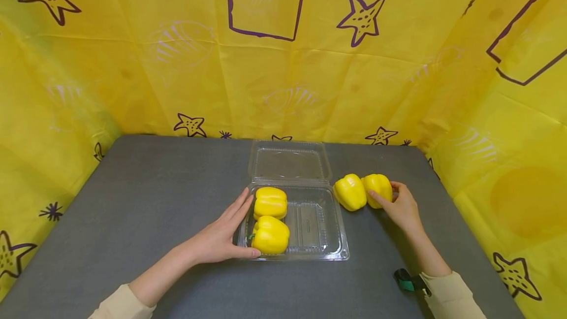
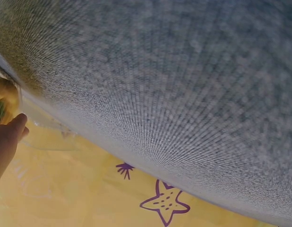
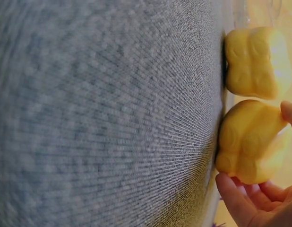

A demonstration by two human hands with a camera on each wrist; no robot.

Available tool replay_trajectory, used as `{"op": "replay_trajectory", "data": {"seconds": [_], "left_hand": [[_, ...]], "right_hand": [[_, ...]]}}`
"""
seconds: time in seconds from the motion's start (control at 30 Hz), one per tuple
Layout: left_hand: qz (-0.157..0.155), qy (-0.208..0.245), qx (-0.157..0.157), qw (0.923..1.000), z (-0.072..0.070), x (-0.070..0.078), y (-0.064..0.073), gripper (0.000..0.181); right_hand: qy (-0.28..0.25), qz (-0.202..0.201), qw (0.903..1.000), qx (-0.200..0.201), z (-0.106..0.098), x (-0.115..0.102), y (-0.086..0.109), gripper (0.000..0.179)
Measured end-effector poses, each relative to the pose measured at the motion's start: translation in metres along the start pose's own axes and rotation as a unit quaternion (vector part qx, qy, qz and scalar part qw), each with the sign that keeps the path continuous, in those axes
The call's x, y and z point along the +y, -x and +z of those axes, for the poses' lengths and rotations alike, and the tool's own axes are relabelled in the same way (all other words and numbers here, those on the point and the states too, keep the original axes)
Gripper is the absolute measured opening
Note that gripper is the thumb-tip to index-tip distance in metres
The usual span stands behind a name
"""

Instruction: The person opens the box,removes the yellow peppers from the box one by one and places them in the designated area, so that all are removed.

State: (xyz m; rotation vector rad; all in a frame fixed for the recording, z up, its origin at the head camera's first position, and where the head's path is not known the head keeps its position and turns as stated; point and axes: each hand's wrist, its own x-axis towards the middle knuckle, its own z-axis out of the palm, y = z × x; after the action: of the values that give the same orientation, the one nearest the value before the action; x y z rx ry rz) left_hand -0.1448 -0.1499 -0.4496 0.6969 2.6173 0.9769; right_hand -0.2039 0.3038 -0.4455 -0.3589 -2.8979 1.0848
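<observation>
A clear plastic clamshell box lies opened out on the table. Two yellow bell peppers stand along its left side, the back pepper behind the front pepper. My left hand rests along the box's left edge, fingers extended and thumb by the near left corner. To the right of the box, my right hand holds a yellow bell pepper between thumb and fingers. Close beside that one sits another yellow pepper. The left wrist view catches only part of the left hand.
The box's transparent lid lies folded back toward the rear edge of the grey table. Yellow printed cloth surrounds the table at the back and sides. A dark strap with a green part is at the right wrist.
</observation>
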Motion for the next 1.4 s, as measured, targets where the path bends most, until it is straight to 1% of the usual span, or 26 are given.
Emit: {"op": "replay_trajectory", "data": {"seconds": [0.57, 0.9, 1.0, 1.2, 1.4], "left_hand": [[0.000, -0.004, 0.000, 1.0000, 0.000, 0.000, -0.001, 0.123], [0.002, 0.000, 0.000, 1.0000, 0.001, -0.001, 0.000, 0.123], [0.003, -0.001, 0.000, 1.0000, 0.001, -0.001, 0.000, 0.123], [0.002, -0.001, -0.001, 1.0000, 0.000, 0.000, 0.000, 0.123], [0.004, 0.000, 0.001, 1.0000, 0.000, 0.000, 0.001, 0.123]], "right_hand": [[0.013, -0.021, 0.9997, -0.003, -0.001, 0.000, -0.002, 0.087], [0.007, -0.025, 0.9996, -0.009, -0.002, 0.002, 0.000, 0.087], [0.002, -0.031, 0.9995, -0.003, -0.004, 0.002, 0.002, 0.086], [-0.007, -0.057, 0.9982, 0.017, -0.007, -0.001, 0.005, 0.084], [-0.036, -0.075, 0.9956, 0.042, -0.013, -0.009, 0.010, 0.083]]}}
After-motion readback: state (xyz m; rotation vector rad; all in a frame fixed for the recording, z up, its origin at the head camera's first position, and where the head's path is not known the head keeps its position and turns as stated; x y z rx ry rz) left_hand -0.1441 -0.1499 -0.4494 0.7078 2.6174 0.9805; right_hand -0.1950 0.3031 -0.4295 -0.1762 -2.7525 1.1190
